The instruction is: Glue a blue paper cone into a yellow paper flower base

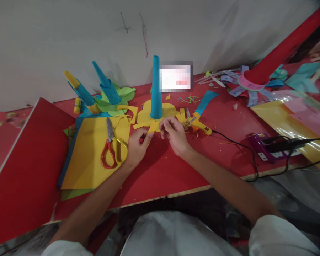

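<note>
In the head view, a blue paper cone stands upright on a yellow petal-shaped paper base. My left hand is closed at the base's near edge, with a yellow paper strip pinched between thumb and fingers. My right hand is just to its right, fingers curled together by the same paper. Whatever those fingers hold, if anything, is hidden. Close by on the right lies a yellow glue gun. Scissors with red and yellow handles rest left of my left hand on yellow paper sheets.
Blue cones on green petals stand at the back left. A red board leans in from the left. Black cables run from a purple power strip at right. A large red cone and plastic-wrapped sheets lie beyond.
</note>
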The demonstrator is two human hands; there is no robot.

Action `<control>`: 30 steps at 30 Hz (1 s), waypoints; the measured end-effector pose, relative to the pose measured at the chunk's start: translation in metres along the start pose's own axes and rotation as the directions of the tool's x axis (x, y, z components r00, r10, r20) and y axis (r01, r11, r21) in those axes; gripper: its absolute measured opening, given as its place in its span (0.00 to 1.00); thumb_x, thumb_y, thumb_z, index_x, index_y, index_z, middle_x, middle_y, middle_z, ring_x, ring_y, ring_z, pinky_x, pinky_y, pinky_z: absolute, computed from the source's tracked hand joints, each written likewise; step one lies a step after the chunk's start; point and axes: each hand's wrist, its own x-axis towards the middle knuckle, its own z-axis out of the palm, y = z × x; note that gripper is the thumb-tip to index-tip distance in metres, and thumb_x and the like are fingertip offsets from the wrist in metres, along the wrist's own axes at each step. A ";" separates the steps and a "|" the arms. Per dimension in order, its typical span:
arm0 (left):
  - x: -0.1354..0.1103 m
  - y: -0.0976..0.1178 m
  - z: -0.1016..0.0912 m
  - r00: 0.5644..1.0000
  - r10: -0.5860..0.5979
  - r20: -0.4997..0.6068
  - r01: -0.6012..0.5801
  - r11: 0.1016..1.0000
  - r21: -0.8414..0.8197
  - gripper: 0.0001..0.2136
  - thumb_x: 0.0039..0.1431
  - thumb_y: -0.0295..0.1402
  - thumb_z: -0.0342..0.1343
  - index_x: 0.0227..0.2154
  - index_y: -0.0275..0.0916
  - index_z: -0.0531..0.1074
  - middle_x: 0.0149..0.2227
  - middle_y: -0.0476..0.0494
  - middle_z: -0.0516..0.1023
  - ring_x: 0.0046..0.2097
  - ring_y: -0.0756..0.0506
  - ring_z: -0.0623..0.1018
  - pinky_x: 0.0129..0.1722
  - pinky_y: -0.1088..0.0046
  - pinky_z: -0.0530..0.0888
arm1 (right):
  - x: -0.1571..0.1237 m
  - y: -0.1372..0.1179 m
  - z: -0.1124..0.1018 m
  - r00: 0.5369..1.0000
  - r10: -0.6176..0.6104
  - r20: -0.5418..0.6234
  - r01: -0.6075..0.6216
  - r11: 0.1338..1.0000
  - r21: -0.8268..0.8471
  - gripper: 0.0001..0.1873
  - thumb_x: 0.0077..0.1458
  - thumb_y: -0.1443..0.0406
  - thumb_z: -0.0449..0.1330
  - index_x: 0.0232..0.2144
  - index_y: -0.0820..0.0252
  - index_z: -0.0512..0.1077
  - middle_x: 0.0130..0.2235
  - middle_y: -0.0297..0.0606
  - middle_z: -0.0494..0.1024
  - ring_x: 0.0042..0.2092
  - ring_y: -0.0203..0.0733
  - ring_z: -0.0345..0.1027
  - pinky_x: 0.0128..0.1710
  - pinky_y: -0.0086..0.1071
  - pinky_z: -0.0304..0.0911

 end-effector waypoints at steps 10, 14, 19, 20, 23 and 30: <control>0.001 -0.006 0.001 0.993 0.038 0.111 -0.041 0.999 0.030 0.17 0.68 0.45 0.58 0.27 0.40 0.70 0.26 0.51 0.71 0.29 0.49 0.68 0.32 0.70 0.66 | -0.001 0.004 0.001 0.995 -0.089 0.043 0.097 0.963 -0.251 0.17 0.55 0.49 0.70 0.30 0.55 0.78 0.33 0.35 0.80 0.36 0.41 0.71 0.36 0.34 0.67; 0.001 -0.006 0.001 0.992 0.046 0.120 -0.052 0.998 0.047 0.16 0.68 0.44 0.58 0.28 0.40 0.70 0.27 0.51 0.71 0.30 0.49 0.68 0.33 0.70 0.66 | -0.001 0.004 0.001 0.994 -0.113 -0.006 0.107 0.961 -0.256 0.14 0.55 0.52 0.71 0.28 0.55 0.79 0.32 0.35 0.81 0.35 0.41 0.71 0.35 0.34 0.67; 0.001 -0.006 0.002 0.993 0.044 0.106 -0.048 0.998 0.037 0.17 0.68 0.45 0.58 0.27 0.40 0.69 0.26 0.51 0.70 0.29 0.49 0.68 0.32 0.70 0.66 | 0.003 -0.001 -0.004 0.985 -0.152 -0.079 0.132 0.968 -0.215 0.16 0.58 0.50 0.70 0.29 0.54 0.79 0.32 0.35 0.79 0.33 0.38 0.68 0.33 0.34 0.65; 0.001 -0.006 0.002 0.994 0.038 0.100 -0.041 0.999 0.035 0.17 0.68 0.45 0.58 0.27 0.40 0.69 0.26 0.51 0.70 0.29 0.49 0.68 0.32 0.70 0.66 | 0.004 -0.002 -0.005 0.982 -0.154 -0.110 0.130 0.972 -0.196 0.17 0.57 0.49 0.70 0.29 0.54 0.78 0.30 0.34 0.77 0.31 0.37 0.66 0.32 0.33 0.64; 0.000 -0.005 0.003 0.997 0.027 0.074 -0.028 1.000 0.013 0.18 0.69 0.47 0.57 0.27 0.40 0.68 0.26 0.50 0.71 0.29 0.49 0.69 0.33 0.70 0.67 | 0.006 -0.003 -0.010 0.973 -0.165 -0.160 0.141 0.979 -0.149 0.22 0.59 0.45 0.69 0.27 0.54 0.73 0.26 0.30 0.70 0.28 0.35 0.61 0.29 0.32 0.61; 0.000 -0.006 0.002 0.995 0.062 0.075 -0.061 0.998 -0.016 0.18 0.70 0.47 0.57 0.28 0.40 0.70 0.28 0.50 0.71 0.31 0.49 0.69 0.33 0.71 0.67 | 0.000 -0.002 -0.002 0.991 -0.137 0.014 0.135 0.946 -0.296 0.29 0.59 0.37 0.64 0.26 0.55 0.71 0.28 0.32 0.72 0.30 0.36 0.65 0.30 0.32 0.62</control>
